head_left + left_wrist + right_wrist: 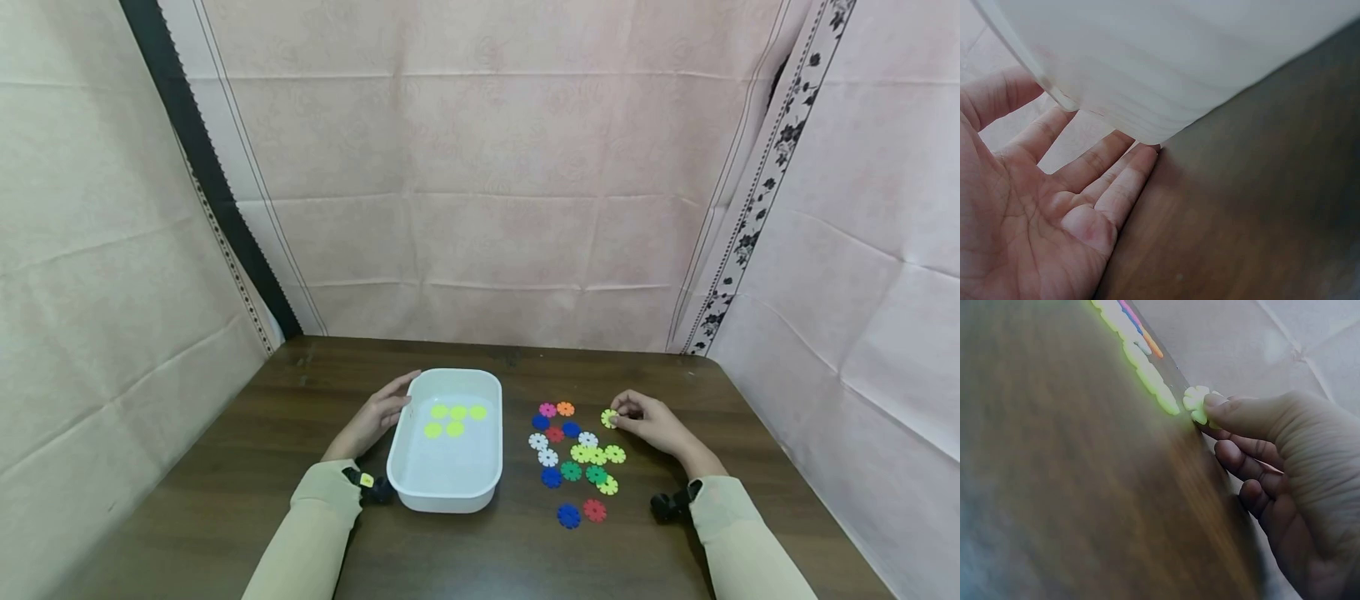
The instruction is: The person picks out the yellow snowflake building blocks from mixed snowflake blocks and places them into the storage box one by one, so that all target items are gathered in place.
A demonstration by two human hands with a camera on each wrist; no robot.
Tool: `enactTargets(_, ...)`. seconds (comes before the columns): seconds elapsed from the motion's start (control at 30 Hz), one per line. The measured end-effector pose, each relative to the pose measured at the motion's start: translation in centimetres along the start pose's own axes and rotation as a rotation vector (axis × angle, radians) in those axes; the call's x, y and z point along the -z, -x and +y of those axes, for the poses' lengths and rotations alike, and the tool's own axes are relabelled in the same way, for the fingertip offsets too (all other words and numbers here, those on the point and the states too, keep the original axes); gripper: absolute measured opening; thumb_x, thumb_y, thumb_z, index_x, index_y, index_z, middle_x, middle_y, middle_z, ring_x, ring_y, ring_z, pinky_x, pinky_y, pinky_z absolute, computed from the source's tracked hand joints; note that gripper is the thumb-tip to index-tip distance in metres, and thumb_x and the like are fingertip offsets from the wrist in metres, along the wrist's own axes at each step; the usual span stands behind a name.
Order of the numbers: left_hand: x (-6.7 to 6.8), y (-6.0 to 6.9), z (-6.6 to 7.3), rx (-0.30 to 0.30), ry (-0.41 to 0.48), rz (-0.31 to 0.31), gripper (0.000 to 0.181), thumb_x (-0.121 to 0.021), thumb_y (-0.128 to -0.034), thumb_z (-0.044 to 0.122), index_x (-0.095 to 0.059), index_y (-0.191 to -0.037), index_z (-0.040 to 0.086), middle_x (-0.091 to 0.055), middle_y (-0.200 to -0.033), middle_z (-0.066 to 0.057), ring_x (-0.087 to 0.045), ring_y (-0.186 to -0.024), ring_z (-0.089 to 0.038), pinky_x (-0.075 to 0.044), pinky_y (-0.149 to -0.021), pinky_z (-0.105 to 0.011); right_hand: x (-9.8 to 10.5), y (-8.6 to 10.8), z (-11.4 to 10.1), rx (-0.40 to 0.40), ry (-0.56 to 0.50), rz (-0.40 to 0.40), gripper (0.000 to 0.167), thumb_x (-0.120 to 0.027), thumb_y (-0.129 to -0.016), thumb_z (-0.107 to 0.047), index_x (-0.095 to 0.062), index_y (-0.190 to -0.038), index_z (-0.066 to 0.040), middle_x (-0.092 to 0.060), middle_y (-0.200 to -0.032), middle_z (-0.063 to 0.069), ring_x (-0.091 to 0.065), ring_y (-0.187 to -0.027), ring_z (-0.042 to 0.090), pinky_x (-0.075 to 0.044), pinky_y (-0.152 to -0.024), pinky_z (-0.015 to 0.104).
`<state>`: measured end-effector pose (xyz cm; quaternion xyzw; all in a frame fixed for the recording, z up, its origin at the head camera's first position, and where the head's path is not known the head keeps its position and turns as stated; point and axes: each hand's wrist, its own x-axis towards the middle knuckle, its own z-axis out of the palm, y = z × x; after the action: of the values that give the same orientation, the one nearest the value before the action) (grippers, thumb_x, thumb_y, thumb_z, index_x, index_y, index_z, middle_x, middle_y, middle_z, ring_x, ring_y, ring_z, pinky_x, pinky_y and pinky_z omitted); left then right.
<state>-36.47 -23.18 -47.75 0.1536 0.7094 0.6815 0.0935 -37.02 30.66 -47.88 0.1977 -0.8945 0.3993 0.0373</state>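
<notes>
My right hand [654,423] pinches a yellow-green flower-shaped disc [608,418] between thumb and finger, beyond the right side of the loose discs. The right wrist view shows that disc [1196,402] under the thumb of the hand [1310,469]. With fingers fairly straight, my left hand [373,419] touches the left wall of a white tray [446,483]. In the left wrist view the fingers of the hand [1041,206] rest against the tray's side [1147,81]. Several yellow-green discs [454,428] lie inside the tray.
Right of the tray, loose discs lie on the brown table [480,567]: yellow-green [615,454], blue [568,516], red [595,510], green [571,471], white [548,457], pink [547,410] and orange [566,408]. Pale cloth [495,208] hangs behind and at both sides.
</notes>
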Motion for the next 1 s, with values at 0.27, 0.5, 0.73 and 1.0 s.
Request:
enactTargets(0.27,0.0,0.0,0.1,-0.003,0.004,0.008,0.053,-0.05,-0.1022,0.019,-0.04,-0.154,0.025,-0.046,-0.151,-0.007,-0.049,-0.135,-0.03,-0.041,-0.11,-0.041,0.1,-0.3,-0.1,0.022,0.016,0.012,0.02,-0.072,-0.094,-0.025,-0.066,-0.108,-0.011,-0.069,-0.093,0.001,-0.063,-0.087,0.015,-0.049,-0.076,0.03)
enactTargets(0.5,-0.3,0.0,-0.3,0.008,0.014,-0.003,0.053,-0.051,-0.1021,0.019,-0.042,-0.154,0.026,-0.049,-0.147,-0.012,-0.052,-0.132,-0.031,-0.044,-0.108,-0.04,0.5,-0.4,-0.6,0.015,0.025,0.037,0.021,-0.073,-0.094,-0.025,-0.066,-0.108,-0.012,-0.07,-0.094,0.0,-0.063,-0.083,0.015,-0.051,-0.068,0.029)
enactTargets(0.73,-0.2,0.1,-0.4,0.001,0.013,0.008,0.053,-0.052,-0.1011,0.019,-0.043,-0.153,0.026,-0.052,-0.144,-0.013,-0.054,-0.129,-0.032,-0.047,-0.105,-0.037,0.2,-1.0,-2.4,0.05,-0.037,0.021,0.019,-0.072,-0.094,-0.024,-0.066,-0.109,-0.012,-0.07,-0.094,0.002,-0.066,-0.086,0.021,-0.056,-0.071,0.032)
enactTargets(1.0,0.1,-0.1,-0.1,-0.014,0.011,-0.002,0.053,-0.052,-0.101,0.02,-0.043,-0.152,0.026,-0.051,-0.145,-0.013,-0.054,-0.13,-0.032,-0.047,-0.104,-0.036,-0.6,-2.3,-4.7,0.088,-0.094,-0.045,0.018,-0.07,-0.096,-0.021,-0.065,-0.11,-0.011,-0.07,-0.094,0.004,-0.068,-0.085,0.034,-0.059,-0.072,0.041)
